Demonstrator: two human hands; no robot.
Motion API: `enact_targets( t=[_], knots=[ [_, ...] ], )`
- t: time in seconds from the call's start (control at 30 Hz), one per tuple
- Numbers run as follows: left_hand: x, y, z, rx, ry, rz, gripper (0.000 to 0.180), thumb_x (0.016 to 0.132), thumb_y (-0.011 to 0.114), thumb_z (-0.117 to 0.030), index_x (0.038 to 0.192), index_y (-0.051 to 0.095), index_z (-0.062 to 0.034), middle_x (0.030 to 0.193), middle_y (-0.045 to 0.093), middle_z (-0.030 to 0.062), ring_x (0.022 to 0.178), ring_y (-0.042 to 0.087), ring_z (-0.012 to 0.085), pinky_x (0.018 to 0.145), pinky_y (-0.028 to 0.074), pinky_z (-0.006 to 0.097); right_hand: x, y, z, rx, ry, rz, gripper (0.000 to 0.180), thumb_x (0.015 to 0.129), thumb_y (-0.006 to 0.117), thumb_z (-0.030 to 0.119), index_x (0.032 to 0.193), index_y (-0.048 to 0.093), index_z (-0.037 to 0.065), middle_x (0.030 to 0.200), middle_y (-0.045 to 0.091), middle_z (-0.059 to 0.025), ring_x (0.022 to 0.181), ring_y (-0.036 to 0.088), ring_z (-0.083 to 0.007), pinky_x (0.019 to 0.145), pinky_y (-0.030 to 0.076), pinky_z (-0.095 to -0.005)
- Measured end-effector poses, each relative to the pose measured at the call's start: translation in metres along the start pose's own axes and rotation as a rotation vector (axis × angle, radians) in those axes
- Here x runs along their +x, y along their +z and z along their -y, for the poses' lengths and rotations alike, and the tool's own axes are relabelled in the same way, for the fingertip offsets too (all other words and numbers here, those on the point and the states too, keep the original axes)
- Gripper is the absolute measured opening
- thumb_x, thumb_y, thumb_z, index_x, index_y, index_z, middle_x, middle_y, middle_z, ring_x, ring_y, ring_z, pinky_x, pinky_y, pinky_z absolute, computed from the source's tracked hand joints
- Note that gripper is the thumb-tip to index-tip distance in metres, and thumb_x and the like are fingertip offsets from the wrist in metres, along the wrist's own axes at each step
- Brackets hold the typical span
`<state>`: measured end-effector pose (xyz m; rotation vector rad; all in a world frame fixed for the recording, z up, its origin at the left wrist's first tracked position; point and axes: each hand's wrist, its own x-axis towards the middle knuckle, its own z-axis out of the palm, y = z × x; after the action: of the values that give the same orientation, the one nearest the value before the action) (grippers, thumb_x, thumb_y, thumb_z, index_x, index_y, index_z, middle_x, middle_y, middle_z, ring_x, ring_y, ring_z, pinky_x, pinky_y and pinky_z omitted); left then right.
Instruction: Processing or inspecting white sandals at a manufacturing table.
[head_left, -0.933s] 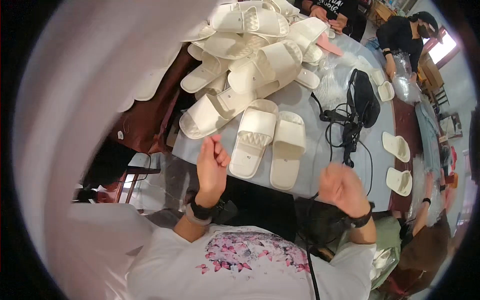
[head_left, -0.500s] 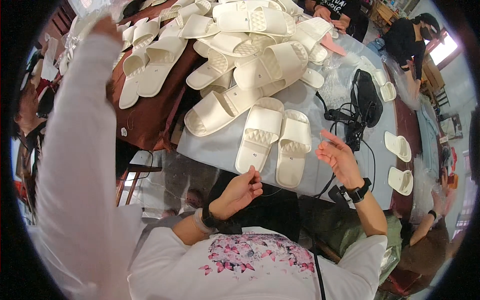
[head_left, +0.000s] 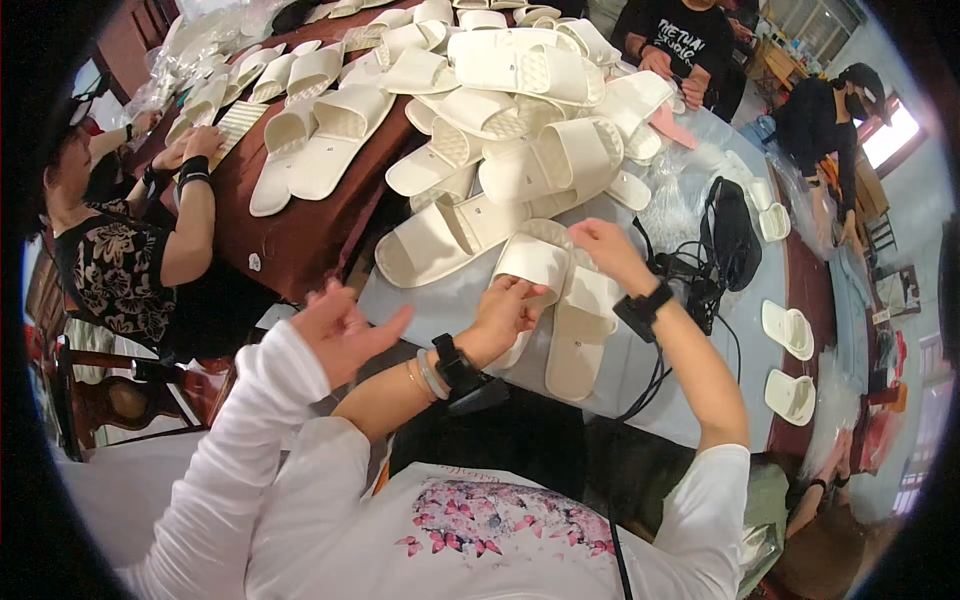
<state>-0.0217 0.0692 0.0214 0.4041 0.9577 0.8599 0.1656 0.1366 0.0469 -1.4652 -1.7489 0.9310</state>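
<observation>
A pair of white slippers lies side by side on the grey table cover, soles down. My left hand (head_left: 503, 322) is over the left slipper (head_left: 532, 262), just in front of its strap, with its fingers curled together. My right hand (head_left: 612, 254) is closed above the toe end of the right slipper (head_left: 575, 352) and hides part of it. What either hand's fingertips hold, if anything, is too small to make out. Both wrists wear black bands.
A large pile of white slippers (head_left: 535, 160) stands ahead. To its right are a black bag with cables (head_left: 733, 235) and clear plastic wrapping (head_left: 672, 185). At left, another person's white-sleeved hand (head_left: 340, 335) reaches close to my left forearm. Other people work around the tables.
Both my hands have moved forward over the pair, the right one also leftward. The neighbour's white-sleeved arm has come down from the far left toward my left forearm.
</observation>
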Motion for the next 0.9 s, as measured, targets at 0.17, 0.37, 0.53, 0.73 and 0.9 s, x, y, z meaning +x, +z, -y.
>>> enact_targets(
  t=[0.17,0.37,0.53,0.73,0.9],
  knots=[
    [0.017,-0.011,0.007,0.181,0.042,-0.026,0.015,0.089,0.041,-0.013,0.097,0.051,-0.0055,0.088,0.058,0.0037,0.045,0.047,0.012,0.036,0.035,0.023,0.027,0.027,0.006,-0.298,0.152,0.179,0.042,0.078,0.059,0.037,0.075,0.064,-0.004,0.071,0.064,-0.0162,0.061,0.06,-0.0257,0.06,0.046,-0.0347],
    [0.025,0.0,0.012,0.348,0.099,-0.058,0.019,0.086,0.038,-0.008,0.096,0.053,-0.0012,0.071,0.059,0.0092,0.042,0.05,0.0132,0.032,0.031,0.024,0.035,0.017,0.014,-0.114,0.291,0.301,0.05,0.071,0.064,0.044,0.077,0.064,-0.006,0.065,0.062,-0.0144,0.055,0.056,-0.0202,0.055,0.044,-0.0325],
    [0.02,-0.02,0.011,0.152,0.086,0.03,0.021,0.088,0.041,-0.011,0.103,0.05,0.0007,0.082,0.059,0.0131,0.066,0.059,0.0185,0.052,0.044,0.028,0.032,0.043,-0.01,0.232,0.157,0.201,0.029,0.079,0.062,0.028,0.087,0.066,0.0,0.067,0.059,-0.0019,0.059,0.049,-0.0104,0.05,0.039,-0.0257],
    [-0.012,-0.02,0.012,0.593,0.559,-0.217,0.037,0.085,0.056,-0.014,0.117,0.044,0.0012,0.102,0.055,0.0145,0.095,0.055,0.0263,0.081,0.045,0.035,-0.029,-0.004,0.037,0.16,0.12,-0.155,0.026,0.087,0.053,0.018,0.098,0.063,-0.003,0.09,0.066,-0.007,0.079,0.057,-0.01,0.072,0.043,-0.023],
    [0.012,0.021,-0.031,0.914,1.262,0.056,0.032,0.086,0.052,-0.017,0.115,0.049,-0.0038,0.094,0.055,0.0166,0.087,0.054,0.0304,0.074,0.042,0.034,-0.056,0.02,0.047,0.067,-0.099,-0.185,0.026,0.088,0.053,0.02,0.094,0.063,-0.003,0.079,0.063,-0.0039,0.068,0.053,-0.0091,0.06,0.042,-0.024]
  ],
)
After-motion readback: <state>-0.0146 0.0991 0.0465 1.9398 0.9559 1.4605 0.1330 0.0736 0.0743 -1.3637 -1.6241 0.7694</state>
